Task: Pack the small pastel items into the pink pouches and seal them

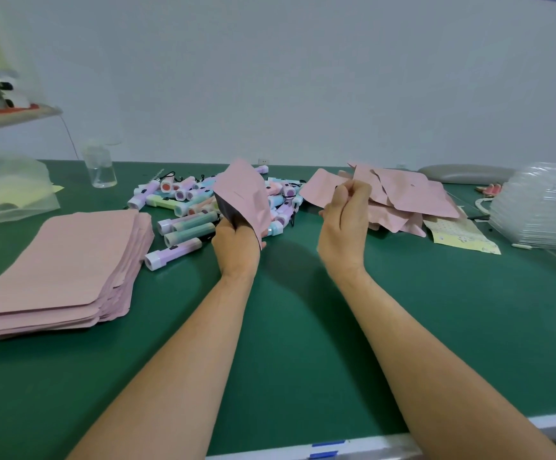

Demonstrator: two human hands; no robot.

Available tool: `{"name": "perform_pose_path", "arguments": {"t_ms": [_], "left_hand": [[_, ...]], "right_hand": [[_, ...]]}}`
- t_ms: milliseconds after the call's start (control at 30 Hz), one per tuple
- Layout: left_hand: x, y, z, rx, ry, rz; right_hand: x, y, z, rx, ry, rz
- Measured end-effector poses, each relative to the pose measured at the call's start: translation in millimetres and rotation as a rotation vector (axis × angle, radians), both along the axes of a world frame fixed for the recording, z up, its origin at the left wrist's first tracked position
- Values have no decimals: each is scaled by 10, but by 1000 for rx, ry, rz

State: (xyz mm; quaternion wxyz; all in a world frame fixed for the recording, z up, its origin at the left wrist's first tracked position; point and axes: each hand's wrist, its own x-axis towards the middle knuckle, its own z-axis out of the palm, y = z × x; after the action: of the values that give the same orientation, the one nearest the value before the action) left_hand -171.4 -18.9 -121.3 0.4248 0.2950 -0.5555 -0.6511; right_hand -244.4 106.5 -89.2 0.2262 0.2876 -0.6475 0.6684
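My left hand (236,242) grips a pink pouch (245,194) by its lower part and holds it upright above the green table (286,327); its dark inside shows along the left edge. Behind it lies a heap of small pastel flashlights (183,210), several with black wrist cords. My right hand (348,214) is raised to the right of the pouch with its fingers curled in; I see nothing in it. A flat stack of empty pink pouches (67,263) lies at the left. A loose pile of pink pouches (399,197) sits beyond my right hand.
A clear bottle (100,167) stands at the back left beside a clear plastic bag (7,190). A yellow patterned sheet (462,234) and a stack of clear plastic trays (542,207) lie at the right. The table's front edge (336,446) carries blue tape marks.
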Motion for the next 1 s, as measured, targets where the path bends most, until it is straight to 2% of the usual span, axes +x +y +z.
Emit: {"name": "perform_pose_path", "arguments": {"t_ms": [200, 333, 433, 600, 800, 1000], "left_hand": [[-12, -24, -39, -20, -49, 7], [-11, -13, -28, -48, -74, 12], [4, -6, -14, -46, -81, 10], [-4, 19, -1, -45, -57, -24], [25, 43, 35, -3, 65, 28], [35, 14, 56, 69, 135, 80]], "right_hand": [[17, -99, -232, 274, -80, 186], [-49, -95, -252, 413, -261, 269], [-51, -126, -269, 482, -303, 311], [-90, -123, -270, 413, -344, 295], [-126, -103, -266, 286, -407, 356], [-148, -77, -282, 322, -430, 323]]}}
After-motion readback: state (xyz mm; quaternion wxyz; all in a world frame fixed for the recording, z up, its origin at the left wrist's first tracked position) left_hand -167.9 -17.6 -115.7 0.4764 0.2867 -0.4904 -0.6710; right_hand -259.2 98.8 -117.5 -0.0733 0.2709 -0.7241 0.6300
